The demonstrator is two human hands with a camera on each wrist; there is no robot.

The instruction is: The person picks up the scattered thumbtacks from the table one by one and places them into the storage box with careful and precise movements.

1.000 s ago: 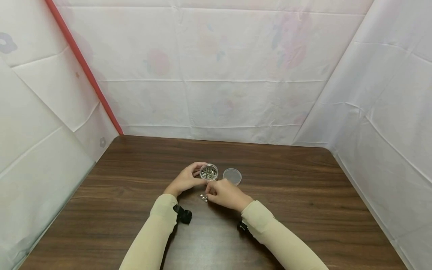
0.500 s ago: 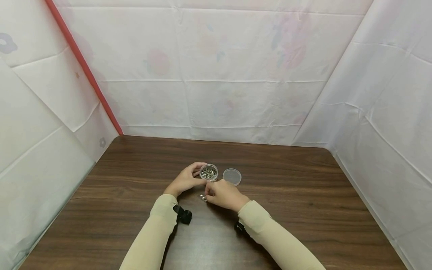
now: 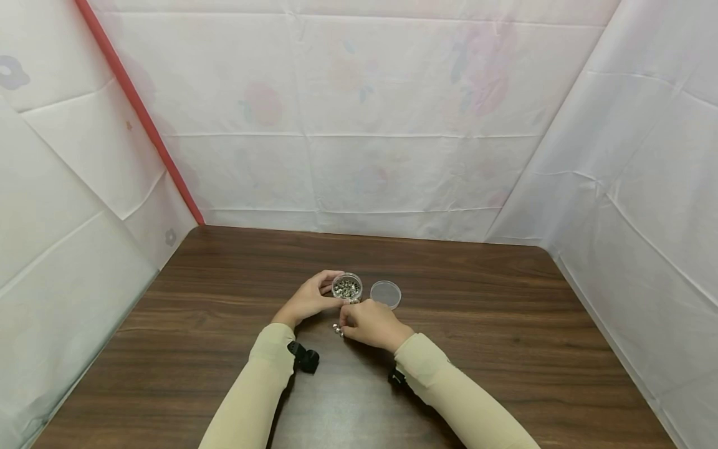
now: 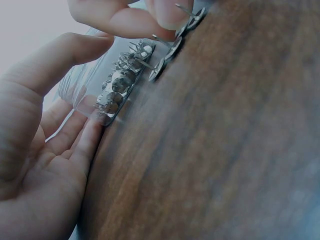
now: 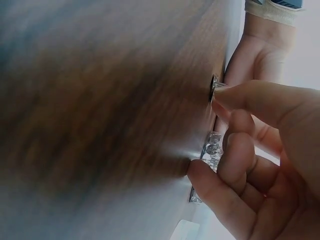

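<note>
A small round clear plastic tub holds many silvery thumbtacks. My left hand grips the tub from the left, thumb at the near side and fingers round the far side. In front of the tub a few loose thumbtacks lie on the table; in the left wrist view they rest on their heads, pins raised. My right hand is at this little group, its thumb and index finger pinching a thumbtack low over the wood. Its other fingers are bent, with one fingertip close to the table.
A clear round lid lies flat just right of the tub, behind my right hand. The brown wooden table extends to both sides. White patterned cloth hangs along its back and sides.
My right hand has shifted slightly left and toward the loose thumbtacks, and its fingertips have closed in on them. The left hand, the tub and the lid have stayed put.
</note>
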